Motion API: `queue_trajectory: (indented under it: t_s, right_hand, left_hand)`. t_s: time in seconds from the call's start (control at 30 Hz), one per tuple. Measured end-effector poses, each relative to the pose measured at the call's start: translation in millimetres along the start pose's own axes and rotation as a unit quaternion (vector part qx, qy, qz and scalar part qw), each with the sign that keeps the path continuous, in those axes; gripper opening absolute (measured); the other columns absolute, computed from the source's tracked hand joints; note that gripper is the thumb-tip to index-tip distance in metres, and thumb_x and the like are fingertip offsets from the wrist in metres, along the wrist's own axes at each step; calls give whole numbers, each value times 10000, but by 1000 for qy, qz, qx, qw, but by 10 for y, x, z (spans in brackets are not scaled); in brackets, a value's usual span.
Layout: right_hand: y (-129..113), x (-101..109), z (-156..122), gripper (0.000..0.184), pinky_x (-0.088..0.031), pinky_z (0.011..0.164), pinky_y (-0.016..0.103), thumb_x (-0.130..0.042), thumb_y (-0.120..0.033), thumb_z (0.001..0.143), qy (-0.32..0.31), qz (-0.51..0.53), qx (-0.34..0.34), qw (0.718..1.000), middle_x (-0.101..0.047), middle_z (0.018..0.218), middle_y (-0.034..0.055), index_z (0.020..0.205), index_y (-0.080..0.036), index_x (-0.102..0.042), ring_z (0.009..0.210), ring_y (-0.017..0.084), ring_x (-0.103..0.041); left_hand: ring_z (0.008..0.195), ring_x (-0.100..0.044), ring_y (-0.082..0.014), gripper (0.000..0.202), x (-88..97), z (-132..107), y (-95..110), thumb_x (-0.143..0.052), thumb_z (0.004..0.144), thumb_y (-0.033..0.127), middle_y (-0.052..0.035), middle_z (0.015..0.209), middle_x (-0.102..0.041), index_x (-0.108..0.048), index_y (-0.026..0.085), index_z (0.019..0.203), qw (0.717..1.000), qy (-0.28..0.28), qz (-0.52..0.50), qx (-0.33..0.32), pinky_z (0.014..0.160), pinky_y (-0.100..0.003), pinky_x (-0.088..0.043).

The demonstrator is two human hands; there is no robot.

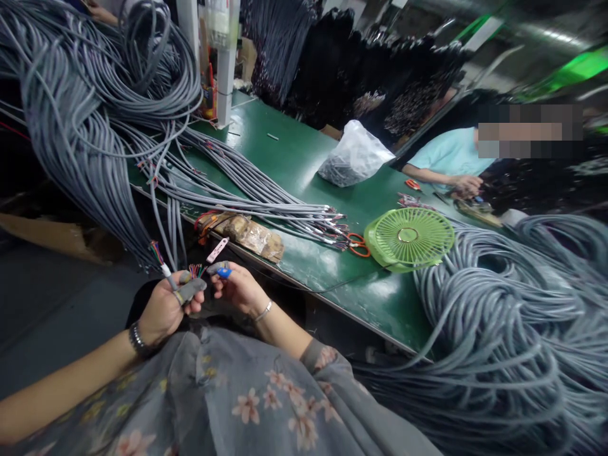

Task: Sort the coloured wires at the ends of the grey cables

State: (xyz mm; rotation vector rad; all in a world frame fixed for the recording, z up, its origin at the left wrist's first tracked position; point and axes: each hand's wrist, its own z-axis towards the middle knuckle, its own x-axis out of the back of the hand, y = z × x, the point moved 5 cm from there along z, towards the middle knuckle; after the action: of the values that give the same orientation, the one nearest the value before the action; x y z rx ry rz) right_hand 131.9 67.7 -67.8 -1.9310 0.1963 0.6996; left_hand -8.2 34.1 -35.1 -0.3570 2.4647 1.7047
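Observation:
My left hand (177,299) is closed around a grey cable (170,277), with grey covers on its thumb and a fingertip. Thin coloured wires (196,271) fan out above that thumb. Another bunch of coloured wires (156,252) shows at a cable end just up and left of this hand. Close on the right, my right hand (237,286) has its fingertips pinched together beside the fanned wires; what is between them is too small to make out. It wears a grey fingertip cover and a blue wrap (223,273) on one finger.
Grey cable bundles (76,126) drape over the green table (294,161) at left; more coils (513,304) lie right. A wooden block (256,239), orange-handled scissors (358,245), a green fan (408,235) and a plastic bag (356,155) are on it. A co-worker (444,155) sits across.

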Motion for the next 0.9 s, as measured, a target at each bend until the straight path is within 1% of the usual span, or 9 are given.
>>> queue_trajectory:
  t_s: [0.07, 0.17, 0.23, 0.33, 0.43, 0.6, 0.77, 0.83, 0.9]
  right_hand:
    - [0, -37, -25, 472, -474, 526, 242, -969, -499, 565, -3, -18, 0, 1000, -659, 671, -29, 777, -192, -679, 548, 90, -494]
    - [-11, -109, -32, 480, -425, 523, 229, -987, -494, 550, 0, -49, 28, 998, -608, 617, -48, 751, -193, -671, 531, 82, -465]
    - [-13, -138, -22, 467, -384, 522, 225, -992, -476, 556, 8, -55, 48, 997, -590, 597, -48, 715, -193, -657, 523, 78, -449]
    - [7, -137, -4, 446, -355, 520, 231, -985, -451, 578, 29, -56, 50, 997, -557, 564, -54, 664, -197, -629, 506, 78, -424]
    - [22, -125, 7, 439, -361, 519, 237, -973, -454, 584, 41, -45, 45, 997, -543, 544, -58, 650, -200, -621, 493, 78, -404]
    - [33, -159, 16, 410, -337, 508, 234, -969, -414, 585, 31, -46, 36, 998, -556, 554, -55, 663, -201, -627, 492, 78, -413]
    - [32, -133, 10, 430, -345, 506, 225, -959, -423, 587, 59, -30, 42, 997, -515, 526, -77, 638, -206, -591, 487, 71, -393]
    - [32, -141, 8, 442, -368, 515, 229, -955, -451, 584, 49, -22, 35, 998, -505, 515, -82, 638, -206, -591, 481, 70, -388]
    - [31, -162, 7, 440, -375, 520, 234, -959, -463, 581, 34, -25, 26, 999, -531, 530, -74, 660, -202, -612, 484, 73, -403]
  left_hand:
    - [353, -551, -93, 417, -11, -11, 14, -961, 453, 437, -5, 463, -656, -646, 178, 534, 1000, 1, 2, -3, 365, -175, -353]
    - [355, -551, -95, 414, -17, -16, 6, -955, 465, 452, -9, 465, -660, -653, 177, 531, 1000, -4, 7, -12, 360, -175, -348]
    - [360, -554, -96, 412, -10, -16, -12, -954, 470, 458, -11, 467, -666, -658, 178, 530, 1000, -5, 9, -16, 361, -175, -351]
    - [367, -560, -97, 404, 8, -17, -26, -953, 475, 450, -11, 474, -674, -659, 180, 534, 1000, 5, 11, -22, 366, -173, -356]
    - [365, -560, -97, 389, 24, -14, -27, -945, 477, 431, -10, 473, -674, -647, 186, 524, 999, 14, 13, -30, 366, -174, -356]
    - [366, -562, -103, 349, 35, -1, -46, -922, 495, 405, -13, 480, -675, -652, 189, 535, 999, 9, 16, -34, 363, -182, -354]
    - [375, -564, -99, 334, 48, -4, -40, -912, 513, 389, -16, 499, -681, -650, 185, 548, 999, 22, 6, -36, 368, -181, -350]
    - [376, -564, -99, 352, 46, -7, -35, -922, 508, 403, -14, 499, -682, -648, 186, 553, 999, 23, 6, -34, 369, -180, -351]
    - [376, -565, -100, 365, 42, -9, -35, -929, 500, 414, -12, 495, -682, -647, 188, 551, 999, 20, 8, -31, 372, -179, -358]
